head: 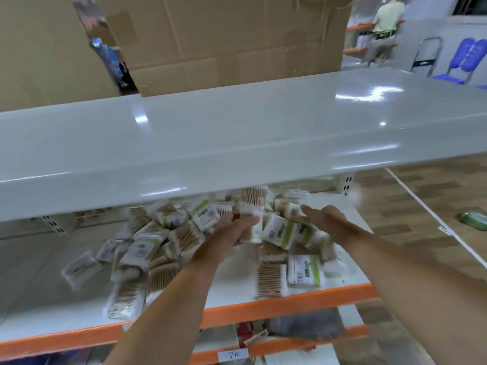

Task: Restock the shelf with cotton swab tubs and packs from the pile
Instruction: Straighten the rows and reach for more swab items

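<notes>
Both bare forearms reach in from the bottom of the view, over the orange front lip of the white shelf [303,299] that carries the stock. Nearest on it lie flat packs of cotton swabs [271,279]: clear crinkly film over tight rows of pale wooden sticks with white tips, some bearing a white and green label. They look very light and a little slippery, and the film should give under the fingers while the bundled sticks keep each pack fairly stiff. Taking one across its short sides, thumb against fingers, seems the safest hold; pinching a loose film edge would likely let it swing or slide.

Farther in, the left hand [234,230] has its fingers curled round a labelled pack [254,227] in the middle of the pile [163,243], which sprawls loosely across the shelf, packs overlapping at all angles. Beside it the right hand [326,217] is spread and flat, fingers straight, reaching over the packs at the right of the heap; whether it touches them I cannot tell. I cannot make out tubs; motion blur softens the left side.

Above hangs a glossy white upper shelf [237,133], smooth painted metal. Behind it stand brown cardboard boxes [224,40], and far right a person [383,25] stands at other shelving.
</notes>
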`<move>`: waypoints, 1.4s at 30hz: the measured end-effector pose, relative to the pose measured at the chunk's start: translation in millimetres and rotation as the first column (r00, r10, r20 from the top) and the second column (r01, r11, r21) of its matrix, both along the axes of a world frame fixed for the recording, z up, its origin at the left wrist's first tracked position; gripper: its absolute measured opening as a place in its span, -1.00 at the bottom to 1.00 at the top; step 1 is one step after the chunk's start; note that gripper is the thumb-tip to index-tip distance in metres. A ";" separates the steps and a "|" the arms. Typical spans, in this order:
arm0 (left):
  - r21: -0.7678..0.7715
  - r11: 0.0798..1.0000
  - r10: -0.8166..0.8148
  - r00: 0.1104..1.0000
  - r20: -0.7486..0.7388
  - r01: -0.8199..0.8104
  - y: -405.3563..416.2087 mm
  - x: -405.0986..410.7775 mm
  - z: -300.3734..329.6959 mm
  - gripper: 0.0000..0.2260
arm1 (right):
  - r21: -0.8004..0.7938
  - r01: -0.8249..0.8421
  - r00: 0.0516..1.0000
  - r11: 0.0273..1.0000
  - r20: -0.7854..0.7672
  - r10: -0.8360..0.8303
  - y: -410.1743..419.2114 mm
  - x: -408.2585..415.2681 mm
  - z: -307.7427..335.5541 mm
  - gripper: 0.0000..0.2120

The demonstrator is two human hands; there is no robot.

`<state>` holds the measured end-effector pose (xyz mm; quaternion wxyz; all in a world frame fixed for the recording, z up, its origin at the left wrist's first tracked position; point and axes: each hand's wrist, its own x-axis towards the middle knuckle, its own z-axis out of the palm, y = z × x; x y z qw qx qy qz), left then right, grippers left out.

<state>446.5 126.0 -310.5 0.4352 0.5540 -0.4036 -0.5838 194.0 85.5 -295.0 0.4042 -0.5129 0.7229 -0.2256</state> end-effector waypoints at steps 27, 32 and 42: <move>-0.036 0.999 0.012 0.998 0.066 -0.009 -0.9 2.0 -2.8 -0.64 | -0.059 0.231 0.852 0.971 0.495 -0.172 -40.9 18.2 -3.0 -0.38; -0.066 0.996 0.068 0.989 0.127 -0.060 2.2 4.4 3.9 -0.76 | -0.130 0.097 0.876 0.987 0.482 -0.023 -43.0 22.4 5.8 -0.43; -0.151 0.983 0.157 0.911 0.382 -0.106 17.6 29.2 14.9 -0.83 | -0.187 -0.275 0.849 0.943 0.414 0.329 -18.3 57.3 13.2 -0.56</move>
